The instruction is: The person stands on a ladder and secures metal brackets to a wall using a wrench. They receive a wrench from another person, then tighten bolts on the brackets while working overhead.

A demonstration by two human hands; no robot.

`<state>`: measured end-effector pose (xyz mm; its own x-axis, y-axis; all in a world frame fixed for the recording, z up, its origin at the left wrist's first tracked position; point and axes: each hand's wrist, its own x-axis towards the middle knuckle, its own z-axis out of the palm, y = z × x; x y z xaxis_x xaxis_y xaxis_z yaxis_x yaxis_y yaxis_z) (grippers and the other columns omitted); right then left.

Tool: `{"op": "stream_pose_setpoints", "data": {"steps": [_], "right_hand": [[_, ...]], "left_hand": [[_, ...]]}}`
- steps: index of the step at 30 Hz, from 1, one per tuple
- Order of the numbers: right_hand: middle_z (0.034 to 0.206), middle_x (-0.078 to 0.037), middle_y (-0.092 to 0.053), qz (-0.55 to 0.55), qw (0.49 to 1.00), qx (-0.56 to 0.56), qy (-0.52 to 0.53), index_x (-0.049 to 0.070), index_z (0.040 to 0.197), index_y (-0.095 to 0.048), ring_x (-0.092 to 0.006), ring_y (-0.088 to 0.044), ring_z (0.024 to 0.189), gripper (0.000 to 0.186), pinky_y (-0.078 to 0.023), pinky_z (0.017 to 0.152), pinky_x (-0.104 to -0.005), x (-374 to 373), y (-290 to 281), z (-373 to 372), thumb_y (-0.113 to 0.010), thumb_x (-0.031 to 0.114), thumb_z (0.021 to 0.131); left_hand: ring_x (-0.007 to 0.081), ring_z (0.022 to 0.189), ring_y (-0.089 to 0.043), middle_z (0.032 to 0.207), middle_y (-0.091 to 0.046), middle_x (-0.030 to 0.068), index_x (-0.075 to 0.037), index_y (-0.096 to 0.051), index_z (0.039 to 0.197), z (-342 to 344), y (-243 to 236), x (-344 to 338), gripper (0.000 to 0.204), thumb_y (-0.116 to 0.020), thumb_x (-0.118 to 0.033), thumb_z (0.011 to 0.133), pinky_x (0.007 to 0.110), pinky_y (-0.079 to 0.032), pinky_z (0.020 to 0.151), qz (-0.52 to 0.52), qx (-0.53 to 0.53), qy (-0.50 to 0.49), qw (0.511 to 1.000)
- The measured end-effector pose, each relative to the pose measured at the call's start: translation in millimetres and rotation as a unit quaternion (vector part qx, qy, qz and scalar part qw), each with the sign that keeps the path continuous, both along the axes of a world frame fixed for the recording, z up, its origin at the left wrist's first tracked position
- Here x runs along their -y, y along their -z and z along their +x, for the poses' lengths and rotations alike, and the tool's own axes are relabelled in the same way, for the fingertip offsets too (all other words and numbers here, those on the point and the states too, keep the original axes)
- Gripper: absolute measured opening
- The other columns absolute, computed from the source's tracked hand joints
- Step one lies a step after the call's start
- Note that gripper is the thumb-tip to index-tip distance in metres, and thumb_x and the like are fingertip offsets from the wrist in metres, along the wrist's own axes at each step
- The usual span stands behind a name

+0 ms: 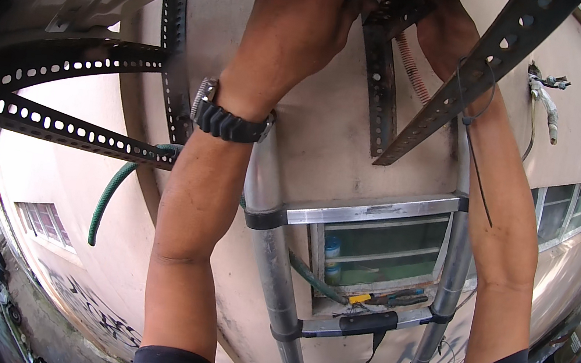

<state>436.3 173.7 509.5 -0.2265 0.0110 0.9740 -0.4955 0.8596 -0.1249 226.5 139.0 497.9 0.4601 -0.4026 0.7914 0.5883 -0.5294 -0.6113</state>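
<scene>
Two hands raised to a slotted metal bracket high on a pink wall, person on a ladder.

Left hand (pixel 297 26), wristwatch (pixel 228 119) on the wrist, is curled shut around the top of a dark perforated angle bar (pixel 380 90) hanging just below the frame's upper edge. Right hand (pixel 446 25) sits touching behind the same joint; its fingers are hidden, grip cannot be told. A second perforated bar (pixel 485 68) slants across the right forearm. Aluminium ladder (pixel 367 215) stands below.

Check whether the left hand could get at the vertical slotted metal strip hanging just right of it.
Probably yes: the left hand already grips at the top of the vertical slotted strip, with nothing between them.
</scene>
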Motion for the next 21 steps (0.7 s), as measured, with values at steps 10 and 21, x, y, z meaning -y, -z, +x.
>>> {"op": "stream_pose_setpoints", "data": {"steps": [10, 21], "right_hand": [[0.1, 0.0, -0.067, -0.003, 1.0, 0.031, 0.002, 0.012, 0.12, -0.064, -0.0144, -0.063, 0.094, 0.04, -0.049, 0.085, -0.033, -8.6, -0.8, 6.0, -0.067, 0.047, 0.1], [0.109, 0.0, -0.065, 0.026, 0.999, -0.043, 0.001, 0.011, 0.124, -0.063, -0.015, -0.059, 0.105, 0.039, -0.045, 0.094, -0.0333, -4.0, 4.4, -1.7, -0.066, 0.043, 0.101]], "left_hand": [[0.0238, 0.073, -0.075, 0.087, -0.076, 0.0101, -0.008, -0.075, 0.108, 25.5, 8.6, -47.0, 0.015, -0.064, -0.013, 0.099, 0.034, -0.057, 0.065, 0.005, 0.051, 0.107, 0.993], [0.0319, 0.072, -0.073, 0.083, -0.075, 0.0118, -0.008, -0.072, 0.103, 28.6, 6.4, -40.1, 0.01, -0.065, -0.014, 0.098, 0.04, -0.057, 0.063, 0.039, 0.027, 0.102, 0.994]]}}
